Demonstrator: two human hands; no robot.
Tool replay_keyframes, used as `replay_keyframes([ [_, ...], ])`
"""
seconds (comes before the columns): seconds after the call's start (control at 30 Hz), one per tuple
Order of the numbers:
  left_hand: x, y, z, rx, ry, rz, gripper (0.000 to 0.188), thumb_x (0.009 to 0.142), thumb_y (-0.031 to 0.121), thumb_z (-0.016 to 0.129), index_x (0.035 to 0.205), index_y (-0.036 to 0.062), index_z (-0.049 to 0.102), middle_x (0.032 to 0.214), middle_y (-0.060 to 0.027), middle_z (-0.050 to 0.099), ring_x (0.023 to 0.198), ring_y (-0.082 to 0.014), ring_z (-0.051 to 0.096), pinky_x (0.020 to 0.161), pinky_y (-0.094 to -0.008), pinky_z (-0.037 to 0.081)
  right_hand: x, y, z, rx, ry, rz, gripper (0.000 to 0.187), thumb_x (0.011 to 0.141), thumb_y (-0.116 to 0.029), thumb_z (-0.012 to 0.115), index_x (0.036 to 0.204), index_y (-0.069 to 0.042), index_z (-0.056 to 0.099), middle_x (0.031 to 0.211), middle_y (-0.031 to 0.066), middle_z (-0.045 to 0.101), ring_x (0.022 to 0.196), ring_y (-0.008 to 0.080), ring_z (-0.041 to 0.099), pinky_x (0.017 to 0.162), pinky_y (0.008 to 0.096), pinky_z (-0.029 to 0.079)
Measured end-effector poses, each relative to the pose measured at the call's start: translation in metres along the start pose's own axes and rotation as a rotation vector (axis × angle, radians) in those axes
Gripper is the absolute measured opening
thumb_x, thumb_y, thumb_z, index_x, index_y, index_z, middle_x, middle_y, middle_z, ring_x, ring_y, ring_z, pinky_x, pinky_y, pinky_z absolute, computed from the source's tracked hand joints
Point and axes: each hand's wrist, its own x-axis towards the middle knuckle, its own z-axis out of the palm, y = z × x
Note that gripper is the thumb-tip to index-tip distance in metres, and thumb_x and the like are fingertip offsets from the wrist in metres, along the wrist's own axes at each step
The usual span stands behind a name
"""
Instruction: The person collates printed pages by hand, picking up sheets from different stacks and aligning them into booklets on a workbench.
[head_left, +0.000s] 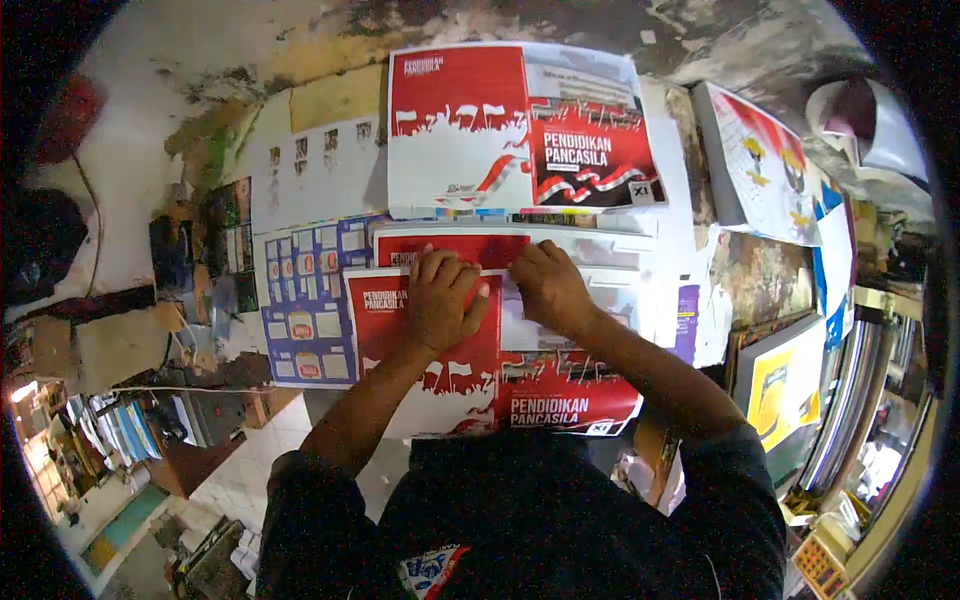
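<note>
A red and white printed cover sheet (460,350) lies right in front of me, its lower end reaching my shirt. My left hand (444,300) rests on its upper part, fingers spread and a little bent, thumb apart. Close by on the right, my right hand (548,285) is closed, its fingertips pinched at the sheet's top edge. Just beyond both hands, a second stack of the same printed sheets (590,243) is partly covered by the near one. What lies beneath my fingers is hidden.
Farther off sits a thick stack of matching cover sheets (460,85). To the left lies a purple printed sheet (310,250). More paper stacks stand on the right, one with a red and white print (765,165), another with a yellow print (775,400). An orange basket (820,568) is at lower right.
</note>
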Motion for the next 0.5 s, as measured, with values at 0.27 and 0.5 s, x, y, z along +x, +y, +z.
replay_keyframes([
  [0.27, -0.022, 0.004, -0.022, 0.069, 0.185, -0.124, 0.052, 0.088, 0.038, 0.065, 0.126, 0.0024, 0.058, 0.12, -0.0192, 0.056, 0.12, -0.0398, 0.048, 0.107, -0.0597, 0.032, -0.004, 0.068, -0.075, 0.176, -0.478, 0.492, 0.062, 0.075, -0.053, 0.078, 0.113, -0.006, 0.068, 0.109, 0.0161, 0.068, 0.104, 0.0315, 0.064, 0.092, 0.0413, 0.05],
  [0.5, -0.183, -0.036, -0.076, -0.328, 0.041, -0.881, 0.054, 0.092, 0.035, 0.067, 0.128, -0.0034, 0.053, 0.13, -0.0224, 0.057, 0.116, -0.0356, 0.056, 0.098, -0.0442, 0.043, -0.119, 0.079, -0.128, 1.101, 0.034, 0.917, 0.05, 0.094, -0.029, 0.064, 0.139, -0.009, 0.051, 0.121, 0.0072, 0.063, 0.108, 0.0184, 0.061, 0.092, 0.0362, 0.049],
])
